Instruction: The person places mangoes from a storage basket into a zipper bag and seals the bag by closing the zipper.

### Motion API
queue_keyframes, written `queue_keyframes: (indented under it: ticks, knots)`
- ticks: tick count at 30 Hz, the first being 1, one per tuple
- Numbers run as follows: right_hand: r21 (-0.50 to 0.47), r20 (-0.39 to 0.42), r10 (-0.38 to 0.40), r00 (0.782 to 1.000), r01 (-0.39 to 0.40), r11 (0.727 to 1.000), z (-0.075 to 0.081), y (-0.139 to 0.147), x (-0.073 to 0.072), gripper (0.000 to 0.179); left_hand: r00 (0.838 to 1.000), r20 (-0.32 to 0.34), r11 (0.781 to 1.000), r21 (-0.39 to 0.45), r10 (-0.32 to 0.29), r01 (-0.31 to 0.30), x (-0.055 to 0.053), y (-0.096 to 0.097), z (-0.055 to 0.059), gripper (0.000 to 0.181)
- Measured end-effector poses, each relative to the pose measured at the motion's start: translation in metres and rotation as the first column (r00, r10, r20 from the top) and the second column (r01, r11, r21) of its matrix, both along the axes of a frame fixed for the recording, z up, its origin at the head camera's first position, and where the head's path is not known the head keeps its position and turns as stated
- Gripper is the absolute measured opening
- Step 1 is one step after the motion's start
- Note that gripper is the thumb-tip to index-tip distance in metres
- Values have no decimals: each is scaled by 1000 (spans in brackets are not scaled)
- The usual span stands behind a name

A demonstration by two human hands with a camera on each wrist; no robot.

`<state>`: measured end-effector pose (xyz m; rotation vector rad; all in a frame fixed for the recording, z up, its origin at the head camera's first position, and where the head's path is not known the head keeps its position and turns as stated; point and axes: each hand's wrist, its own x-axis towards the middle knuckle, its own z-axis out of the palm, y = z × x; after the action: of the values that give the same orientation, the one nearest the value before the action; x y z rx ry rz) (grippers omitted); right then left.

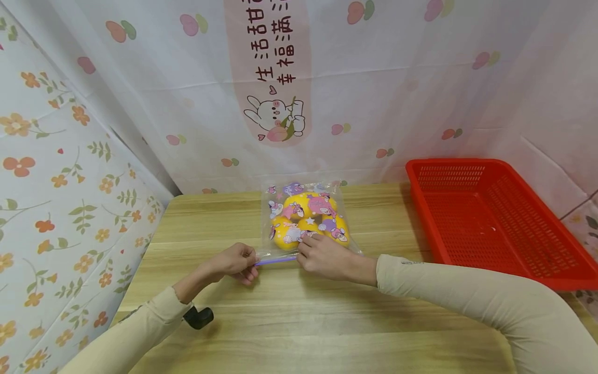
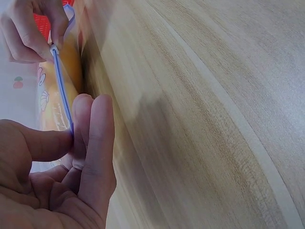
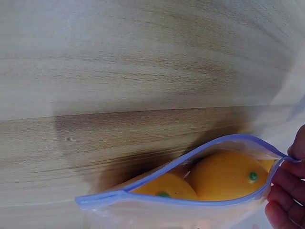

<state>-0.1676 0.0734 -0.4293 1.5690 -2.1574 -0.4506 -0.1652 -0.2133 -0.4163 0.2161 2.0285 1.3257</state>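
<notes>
A clear slider zip bag (image 1: 304, 254) with a cartoon print lies flat on the wooden table. Inside are several orange-yellow fruits (image 3: 228, 177), and green stem ends show on two of them. My left hand (image 1: 237, 262) pinches the near left end of the purple zip strip (image 2: 62, 90) between thumb and fingers. Partway along that strip, the right hand (image 1: 324, 257) grips the small whitish slider (image 2: 54, 49). Between the hands the strip runs straight and closed. Past the slider, the right wrist view shows the bag mouth gaping, with the right fingers (image 3: 288, 191) at its edge.
To the right stands a red plastic basket (image 1: 436, 236) with perforated walls. A printed white curtain (image 1: 374, 104) hangs behind the table (image 1: 299, 322), and a flowered one hangs at the left. A black piece (image 1: 200, 318) sticks out beneath the left wrist.
</notes>
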Motion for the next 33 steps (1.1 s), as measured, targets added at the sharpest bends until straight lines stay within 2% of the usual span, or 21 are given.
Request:
queue_keyframes:
  ticks: [15, 33]
  knots:
    - [-10, -30, 10, 999, -10, 1000, 2, 4, -1, 5, 1000, -9, 1000, -5, -10, 10, -1, 0, 1, 26]
    - [-22, -9, -1, 1000, 1, 1000, 1, 9, -1, 6, 1000, -6, 1000, -11, 1, -1, -1, 1, 1, 26]
